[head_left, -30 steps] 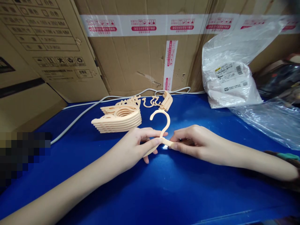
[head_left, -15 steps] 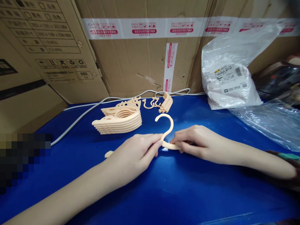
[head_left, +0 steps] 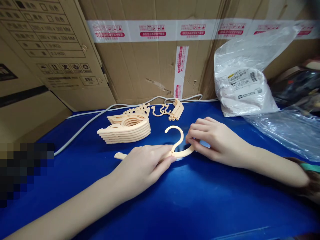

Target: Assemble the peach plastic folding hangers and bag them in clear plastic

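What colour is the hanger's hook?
The hook is pale peach, clearest in the head view.

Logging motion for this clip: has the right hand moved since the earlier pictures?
Yes: the right hand has shifted up in the picture, its top now nearly level with the lower edge of the white plastic bag.

Head camera: worn on the person's head, above the near side of the blue tabletop (head_left: 172, 206).
Facing: forward and steeply down, over the left hand (head_left: 147, 163) and right hand (head_left: 212, 138) to the tape-sealed cardboard carton (head_left: 140, 66) behind.
Nearness: close, within arm's reach of the clothes hanger (head_left: 183, 154) near mid-frame.
Frame edges: printed carton (head_left: 62, 43) cut off at left, clear plastic sheet (head_left: 282, 130) at right.
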`<state>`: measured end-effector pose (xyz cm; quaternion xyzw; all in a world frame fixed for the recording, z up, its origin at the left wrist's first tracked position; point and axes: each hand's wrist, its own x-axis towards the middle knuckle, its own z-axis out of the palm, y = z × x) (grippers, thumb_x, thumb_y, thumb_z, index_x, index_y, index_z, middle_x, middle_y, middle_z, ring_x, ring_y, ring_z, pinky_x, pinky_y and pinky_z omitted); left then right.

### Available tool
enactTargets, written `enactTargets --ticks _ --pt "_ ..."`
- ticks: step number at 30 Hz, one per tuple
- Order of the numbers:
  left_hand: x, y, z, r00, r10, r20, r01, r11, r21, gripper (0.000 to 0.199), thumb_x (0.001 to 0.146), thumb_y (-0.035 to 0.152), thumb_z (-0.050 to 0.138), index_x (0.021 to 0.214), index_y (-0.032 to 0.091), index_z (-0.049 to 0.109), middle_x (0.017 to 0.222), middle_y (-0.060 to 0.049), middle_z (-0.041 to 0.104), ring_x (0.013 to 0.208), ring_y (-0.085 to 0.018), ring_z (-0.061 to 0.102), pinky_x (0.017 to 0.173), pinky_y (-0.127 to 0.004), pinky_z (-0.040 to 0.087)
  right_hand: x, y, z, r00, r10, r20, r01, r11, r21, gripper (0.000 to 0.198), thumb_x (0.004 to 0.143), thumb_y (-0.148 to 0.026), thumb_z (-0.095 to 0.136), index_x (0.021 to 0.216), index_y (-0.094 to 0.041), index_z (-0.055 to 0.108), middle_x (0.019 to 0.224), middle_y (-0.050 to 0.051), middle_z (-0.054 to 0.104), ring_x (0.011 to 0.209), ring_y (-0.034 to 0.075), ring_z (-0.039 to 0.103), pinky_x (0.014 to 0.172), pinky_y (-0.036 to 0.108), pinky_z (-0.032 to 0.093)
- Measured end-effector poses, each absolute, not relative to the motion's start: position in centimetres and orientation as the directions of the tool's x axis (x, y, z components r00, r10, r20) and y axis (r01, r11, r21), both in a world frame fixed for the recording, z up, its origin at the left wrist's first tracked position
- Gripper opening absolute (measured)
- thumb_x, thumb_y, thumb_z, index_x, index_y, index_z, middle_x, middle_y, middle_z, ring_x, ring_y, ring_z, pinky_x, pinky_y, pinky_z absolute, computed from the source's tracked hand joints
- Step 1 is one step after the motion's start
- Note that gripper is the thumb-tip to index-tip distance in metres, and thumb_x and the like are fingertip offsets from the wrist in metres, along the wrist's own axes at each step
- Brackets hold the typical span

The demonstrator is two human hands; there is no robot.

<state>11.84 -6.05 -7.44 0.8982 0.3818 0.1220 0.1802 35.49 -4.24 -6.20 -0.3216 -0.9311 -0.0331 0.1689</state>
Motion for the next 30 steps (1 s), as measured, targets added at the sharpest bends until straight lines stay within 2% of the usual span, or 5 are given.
enactTargets --ticks 5,9,13,18,30 --pt "11.7 -6.1 -7.5 0.653 0.752 0.084 0.664 -0.623 0.413 0.028 0.101 0.035 0.038 0.082 0.020 0.052 0.074 0.003 0.057 0.066 -0.013 0.052 0.060 -0.026 0.031 36.0 -4.0 -6.0 -0.688 0.512 0.515 0.615 0.788 0.038 0.018 0.095 -0.021 0.047 0.099 -0.015 0.063 0.099 0.011 0.064 0.088 0.023 0.055 0.076 0.036 0.039" --pt "11.6 -6.2 -7.5 0.623 0.780 0.066 0.690 -0.587 0.423 0.028 0.101 0.036 0.038 0.083 0.021 0.053 0.071 0.004 0.055 0.064 -0.013 0.051 0.059 -0.027 0.030 36.0 -4.4 -5.9 -0.674 0.450 0.586 0.600 0.796 0.078 0.013 0.093 -0.017 0.049 0.095 -0.015 0.062 0.081 0.006 0.064 0.073 0.018 0.055 0.066 0.032 0.038" --pt "11.6 -6.2 -7.3 0.583 0.809 0.076 0.701 -0.548 0.456 0.028 0.100 0.035 0.039 0.080 0.021 0.052 0.069 0.004 0.055 0.063 -0.013 0.050 0.059 -0.027 0.029 35.8 -4.6 -6.3 -0.695 0.437 0.572 0.579 0.811 0.084 0.013 0.093 -0.016 0.051 0.097 -0.014 0.063 0.070 0.002 0.064 0.061 0.014 0.054 0.062 0.030 0.037" --pt "11.6 -6.2 -7.1 0.592 0.803 0.067 0.689 -0.547 0.475 0.028 0.100 0.033 0.040 0.076 0.020 0.047 0.068 0.004 0.053 0.062 -0.013 0.048 0.057 -0.027 0.027 35.7 -4.4 -6.8 -0.720 0.449 0.529 0.562 0.825 0.064 0.023 0.095 -0.019 0.050 0.114 -0.014 0.062 0.081 0.004 0.071 0.066 0.015 0.060 0.066 0.029 0.039" --pt "11.7 -6.5 -7.1 0.682 0.729 0.064 0.645 -0.640 0.418 0.028 0.100 0.033 0.040 0.078 0.020 0.050 0.073 0.003 0.055 0.064 -0.012 0.050 0.059 -0.026 0.031 35.5 -4.4 -6.9 -0.767 0.448 0.459 0.519 0.854 0.036 0.028 0.098 -0.024 0.045 0.118 -0.013 0.062 0.083 0.005 0.067 0.070 0.017 0.056 0.066 0.030 0.037"
